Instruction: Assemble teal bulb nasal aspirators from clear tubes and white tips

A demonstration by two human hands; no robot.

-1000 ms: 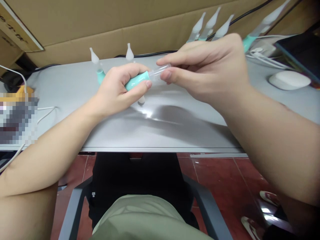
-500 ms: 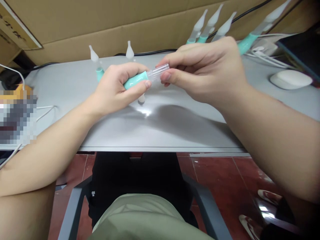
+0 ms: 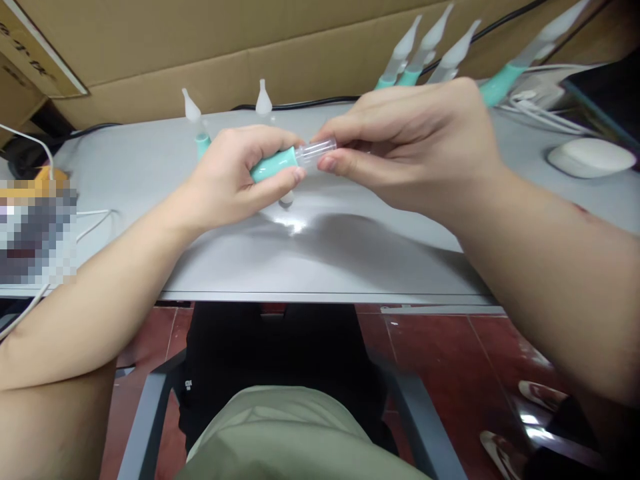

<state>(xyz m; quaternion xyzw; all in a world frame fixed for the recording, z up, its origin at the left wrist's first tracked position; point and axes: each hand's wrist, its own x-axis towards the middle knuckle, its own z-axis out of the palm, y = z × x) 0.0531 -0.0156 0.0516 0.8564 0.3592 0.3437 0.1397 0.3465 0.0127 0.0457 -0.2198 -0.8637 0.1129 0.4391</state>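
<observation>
My left hand [image 3: 235,177] is closed round the teal bulb [image 3: 273,165] of a small dropper-like piece, held level above the grey table [image 3: 320,253]. My right hand [image 3: 415,150] pinches the clear plastic tube [image 3: 317,148] that joins the bulb's end, thumb below and fingers above. Both hands meet over the middle of the table. A small white piece [image 3: 287,198] shows just under my left hand.
Two upright droppers [image 3: 193,117] with white tips stand behind my left hand. Several more assembled droppers [image 3: 425,47] lean against the cardboard wall [image 3: 200,47] at the back right. A white mouse [image 3: 590,158] and cables lie at the right.
My right hand has slid slightly toward the left hand, bringing the clear tube closer against the teal bulb. The view shifted a little.
</observation>
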